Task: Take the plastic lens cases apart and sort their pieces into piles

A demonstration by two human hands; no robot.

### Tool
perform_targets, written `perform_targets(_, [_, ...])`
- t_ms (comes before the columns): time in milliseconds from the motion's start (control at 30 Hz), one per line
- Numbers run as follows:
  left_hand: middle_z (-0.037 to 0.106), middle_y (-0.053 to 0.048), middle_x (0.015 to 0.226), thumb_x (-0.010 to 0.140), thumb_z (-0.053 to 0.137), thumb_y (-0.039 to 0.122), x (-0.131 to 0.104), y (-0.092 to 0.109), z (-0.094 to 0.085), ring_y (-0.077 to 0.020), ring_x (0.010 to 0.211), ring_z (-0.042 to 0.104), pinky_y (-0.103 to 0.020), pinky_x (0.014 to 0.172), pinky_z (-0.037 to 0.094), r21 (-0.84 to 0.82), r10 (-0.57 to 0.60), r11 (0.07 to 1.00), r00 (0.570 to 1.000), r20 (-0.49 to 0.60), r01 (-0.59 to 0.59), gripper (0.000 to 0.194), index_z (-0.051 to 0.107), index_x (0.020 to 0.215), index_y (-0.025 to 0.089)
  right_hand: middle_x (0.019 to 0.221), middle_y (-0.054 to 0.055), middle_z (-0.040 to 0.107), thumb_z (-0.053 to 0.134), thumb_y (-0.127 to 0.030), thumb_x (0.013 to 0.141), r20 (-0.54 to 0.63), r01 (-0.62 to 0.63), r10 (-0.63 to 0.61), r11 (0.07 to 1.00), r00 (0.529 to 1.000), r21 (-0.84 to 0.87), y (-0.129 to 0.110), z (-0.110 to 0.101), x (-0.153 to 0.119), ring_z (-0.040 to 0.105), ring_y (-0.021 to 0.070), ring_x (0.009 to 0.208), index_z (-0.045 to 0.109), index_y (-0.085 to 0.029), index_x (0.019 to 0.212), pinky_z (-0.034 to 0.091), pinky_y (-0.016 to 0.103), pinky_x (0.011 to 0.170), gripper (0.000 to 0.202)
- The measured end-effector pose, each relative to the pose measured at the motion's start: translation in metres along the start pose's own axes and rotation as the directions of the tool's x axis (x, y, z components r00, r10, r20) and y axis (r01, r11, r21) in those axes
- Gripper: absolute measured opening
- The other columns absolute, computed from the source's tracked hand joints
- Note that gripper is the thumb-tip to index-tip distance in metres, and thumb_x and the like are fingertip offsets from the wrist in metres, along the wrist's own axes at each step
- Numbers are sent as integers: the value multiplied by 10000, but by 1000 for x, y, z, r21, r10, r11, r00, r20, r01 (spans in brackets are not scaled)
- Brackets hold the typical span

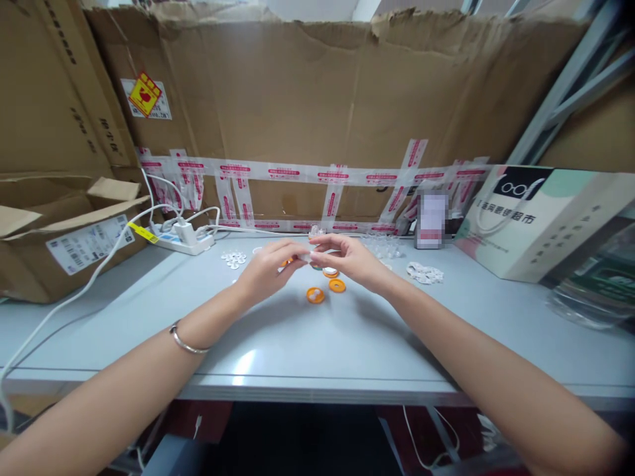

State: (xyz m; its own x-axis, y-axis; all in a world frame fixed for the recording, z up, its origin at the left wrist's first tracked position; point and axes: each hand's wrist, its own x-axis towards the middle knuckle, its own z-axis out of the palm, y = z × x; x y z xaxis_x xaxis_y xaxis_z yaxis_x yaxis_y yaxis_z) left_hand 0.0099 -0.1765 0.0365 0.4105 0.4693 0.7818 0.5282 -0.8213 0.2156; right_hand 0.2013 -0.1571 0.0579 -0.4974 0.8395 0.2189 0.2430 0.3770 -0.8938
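Over the middle of the table, my left hand and my right hand meet at the fingertips. Both are closed in a pinch on a small white piece, mostly covered by the fingers. Just below them on the tabletop lie two orange ring-shaped discs: one orange disc has a clear or whitish bit in its middle, the other orange disc sits to its right. Another orange disc with a white top is partly behind my right hand. More orange shows behind my left fingers.
Small white round pieces lie to the left, clear plastic pieces behind my right hand, and a white pile to the right. A phone, paper bag, water bottle, power strip and open carton surround the grey table.
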Motion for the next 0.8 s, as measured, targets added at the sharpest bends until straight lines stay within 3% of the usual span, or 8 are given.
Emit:
perform_targets(133, [575, -23, 742, 784, 546, 243, 5, -28, -19, -107, 658, 513, -218, 616, 420, 162, -154, 970, 975, -160, 180, 92, 582, 805, 160, 1042, 90, 618, 616, -406, 725, -93, 31, -29, 999, 995, 14, 5, -4, 5, 613, 162, 874, 550, -180, 1047, 495, 277, 723, 399])
perform_targets(233, [542, -1, 697, 735, 581, 263, 4, -53, -26, -96, 610, 490, -209, 596, 403, 198, -283, 927, 941, -188, 318, 101, 562, 726, 163, 968, 78, 639, 594, -388, 742, -103, 43, -47, 998, 994, -39, 10, -8, 8, 612, 152, 858, 569, -164, 1007, 484, 275, 736, 347])
perform_targets(400, [547, 8, 653, 680, 581, 265, 0, -81, -21, -101, 596, 492, -204, 566, 377, 251, -422, 866, 902, -93, 432, 114, 557, 637, 163, 853, 54, 654, 578, -360, 742, -100, 18, -38, 981, 994, -195, 15, -8, 10, 601, 126, 736, 600, -139, 933, 473, 252, 661, 293])
perform_targets(533, [626, -27, 705, 652, 567, 231, 8, -102, -20, -133, 641, 559, -218, 600, 411, 272, -527, 826, 847, 67, 493, 96, 614, 670, 150, 824, 53, 656, 562, -359, 745, -91, 35, -58, 970, 994, -240, 17, -7, 10, 596, 121, 715, 615, -131, 893, 462, 228, 625, 276])
perform_targets(667, [673, -40, 703, 615, 556, 180, 24, -119, -18, -157, 664, 594, -224, 626, 420, 300, -514, 843, 833, 205, 447, 105, 658, 628, 158, 831, 50, 663, 548, -372, 751, -68, 80, -100, 963, 993, -259, 20, -10, 10, 603, 130, 738, 626, -138, 884, 462, 230, 639, 280])
perform_targets(800, [680, -33, 632, 571, 557, 152, 33, -122, -7, -158, 603, 577, -221, 565, 386, 341, -498, 852, 814, 300, 396, 124, 680, 585, 165, 857, 55, 668, 540, -363, 758, -61, 110, -132, 954, 989, -278, 21, -13, 9, 605, 133, 768, 629, -137, 887, 466, 243, 684, 276])
